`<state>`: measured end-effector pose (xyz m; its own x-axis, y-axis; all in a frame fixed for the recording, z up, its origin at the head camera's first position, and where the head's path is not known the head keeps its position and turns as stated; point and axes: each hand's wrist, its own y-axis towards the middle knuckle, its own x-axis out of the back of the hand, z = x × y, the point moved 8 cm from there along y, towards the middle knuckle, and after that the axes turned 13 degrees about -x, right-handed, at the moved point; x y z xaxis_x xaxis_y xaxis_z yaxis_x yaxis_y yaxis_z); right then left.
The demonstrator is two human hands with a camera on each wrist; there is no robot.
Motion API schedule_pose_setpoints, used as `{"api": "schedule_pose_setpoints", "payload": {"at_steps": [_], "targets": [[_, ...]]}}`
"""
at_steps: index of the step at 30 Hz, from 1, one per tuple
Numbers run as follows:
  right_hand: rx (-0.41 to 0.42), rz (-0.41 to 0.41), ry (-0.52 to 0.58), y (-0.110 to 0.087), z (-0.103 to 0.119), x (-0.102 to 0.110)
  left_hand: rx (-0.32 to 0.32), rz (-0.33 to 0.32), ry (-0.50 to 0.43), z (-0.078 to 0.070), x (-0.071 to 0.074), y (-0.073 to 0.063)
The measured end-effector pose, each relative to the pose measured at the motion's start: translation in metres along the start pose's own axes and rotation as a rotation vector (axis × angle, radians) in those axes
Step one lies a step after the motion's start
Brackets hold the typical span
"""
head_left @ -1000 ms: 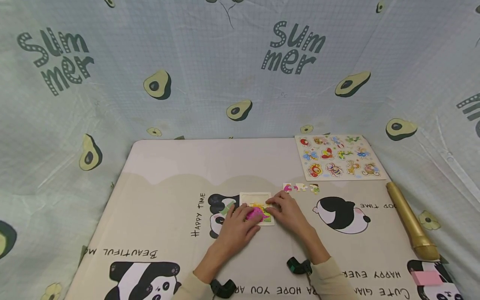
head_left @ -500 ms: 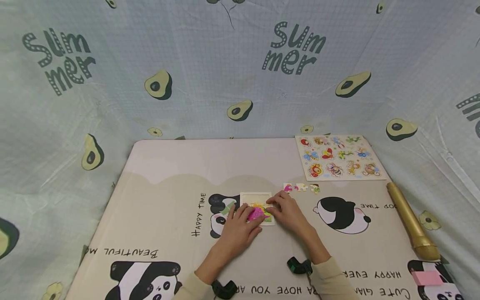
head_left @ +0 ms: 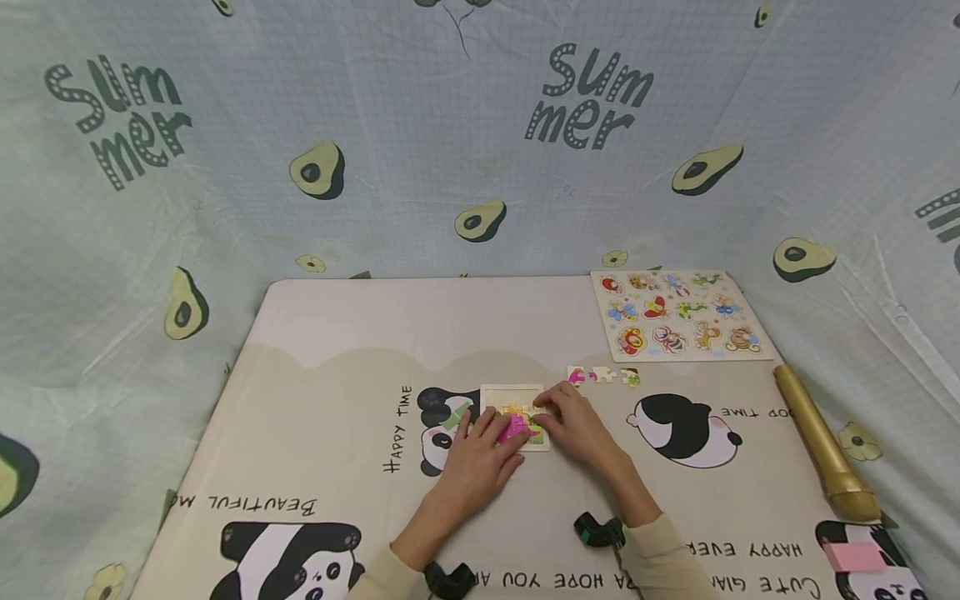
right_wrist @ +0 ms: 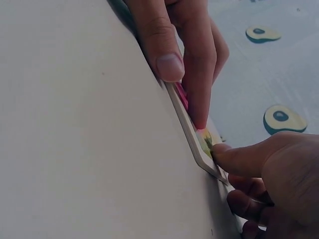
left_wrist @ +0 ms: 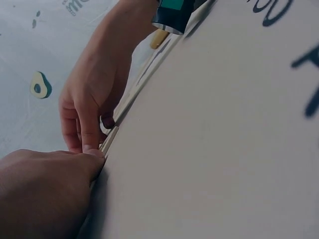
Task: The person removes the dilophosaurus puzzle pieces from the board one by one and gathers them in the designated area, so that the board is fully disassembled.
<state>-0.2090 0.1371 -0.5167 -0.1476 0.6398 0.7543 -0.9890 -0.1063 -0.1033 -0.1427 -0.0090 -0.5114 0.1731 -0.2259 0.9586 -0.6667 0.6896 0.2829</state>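
A small wooden puzzle tray lies on the table, its lower part filled with pink, yellow and green pieces. My left hand lies across the tray's left side, fairly straight fingers pressing on the pink picture. My right hand is at the tray's right side, where thumb and forefinger pinch a green puzzle piece near the edge. In the right wrist view, its other fingers are curled beside the tray. The left wrist view shows both hands meeting at the tray, which is seen edge-on.
Several loose puzzle pieces lie in a row beyond my right hand. An insect picture board sits at the back right, with a gold microphone-shaped object and a pink block along the right side. Dark green curved devices rest near the wrists.
My left fingers have shifted very slightly on the tray. The right hand and the loose pieces stay in place.
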Motion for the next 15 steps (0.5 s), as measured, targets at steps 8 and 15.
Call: {"api": "schedule_pose_setpoints", "payload": {"at_steps": [8,15], "targets": [[-0.043,0.065,0.087,0.0014,-0.0009,-0.0016,0.008,0.015,-0.011,0.0011,-0.0018,0.0008],[-0.079,0.051,0.117,0.0018,-0.0037,-0.0012,0.021,-0.007,-0.045,0.0009,-0.0014,0.0002]]}}
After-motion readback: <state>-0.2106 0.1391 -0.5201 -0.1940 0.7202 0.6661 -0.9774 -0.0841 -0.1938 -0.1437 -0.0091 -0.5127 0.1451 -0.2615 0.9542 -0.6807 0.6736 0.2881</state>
